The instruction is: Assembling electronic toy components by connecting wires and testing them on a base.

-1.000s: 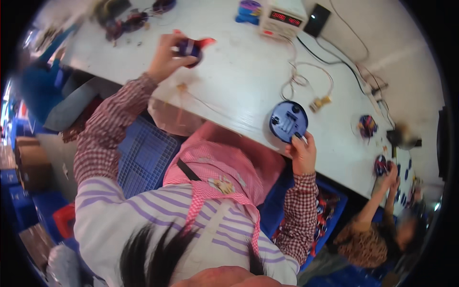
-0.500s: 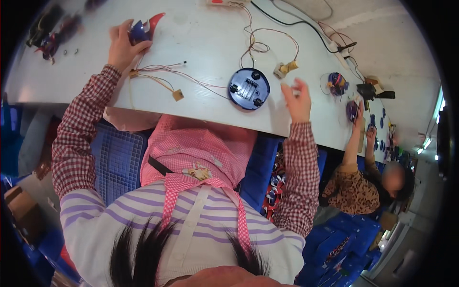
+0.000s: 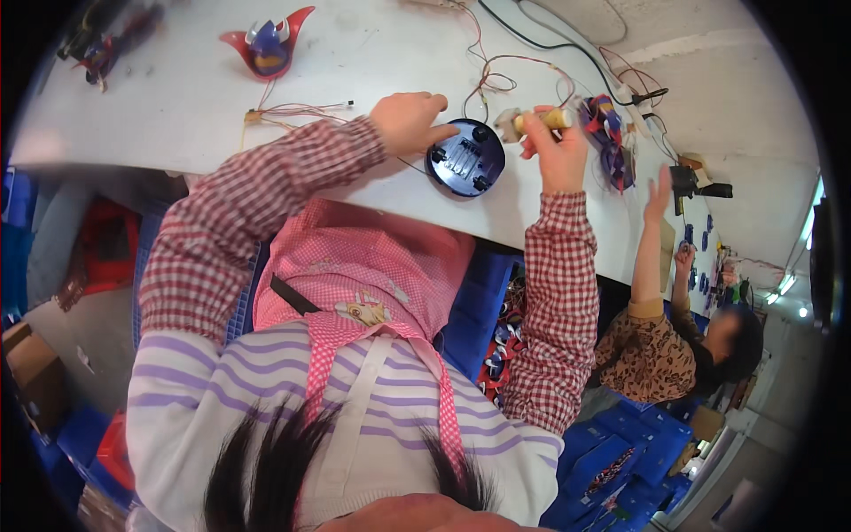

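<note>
My left hand (image 3: 409,122) reaches over the table with thumb and fingers apart, the thumb at the upper left rim of a round dark blue base (image 3: 464,168). Black fittings and a slotted middle show on the base. My right hand (image 3: 560,160) is closed around a yellow cylindrical piece (image 3: 554,119) with a pale block at its left end, held just right of the base. A wire seems to lead to it. A purple and red horned toy part (image 3: 268,46) lies at the upper left, apart from both hands.
Thin wires with a small connector (image 3: 255,116) lie left of my left hand. Purple and red toy parts (image 3: 605,133) lie right of my right hand. A black cable (image 3: 541,40) runs along the far edge. A co-worker's arm (image 3: 650,244) reaches over the table further right.
My left hand has let go of the horned toy part and moved right to the base. My right hand has taken hold of the yellow piece. Toy parts now lie nearer on the right.
</note>
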The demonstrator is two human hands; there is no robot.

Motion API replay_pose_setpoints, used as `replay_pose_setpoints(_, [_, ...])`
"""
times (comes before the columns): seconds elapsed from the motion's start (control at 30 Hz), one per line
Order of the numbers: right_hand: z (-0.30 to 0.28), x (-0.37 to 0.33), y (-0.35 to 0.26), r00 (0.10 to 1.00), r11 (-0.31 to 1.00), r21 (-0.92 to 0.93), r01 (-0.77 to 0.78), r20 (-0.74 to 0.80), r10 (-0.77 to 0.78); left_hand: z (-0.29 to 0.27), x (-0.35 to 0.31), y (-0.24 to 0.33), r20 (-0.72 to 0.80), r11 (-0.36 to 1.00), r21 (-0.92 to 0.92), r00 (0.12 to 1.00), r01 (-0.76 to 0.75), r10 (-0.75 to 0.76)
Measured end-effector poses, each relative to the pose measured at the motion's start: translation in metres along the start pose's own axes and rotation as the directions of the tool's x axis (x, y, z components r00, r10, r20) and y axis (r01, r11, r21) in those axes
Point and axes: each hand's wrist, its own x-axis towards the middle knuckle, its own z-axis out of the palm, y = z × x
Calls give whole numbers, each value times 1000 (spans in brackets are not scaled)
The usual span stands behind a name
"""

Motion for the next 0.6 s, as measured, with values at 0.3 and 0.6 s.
replay_pose_setpoints(0.3, [34,-47,19,919,895,-211,394,122,-375,16,-5,4,60,986,33,984,166,-168])
replay_pose_setpoints(0.6, [53,-56,23,817,673,-472,570,238,-526,8,-20,7,-12,961,-117,967,250,-254])
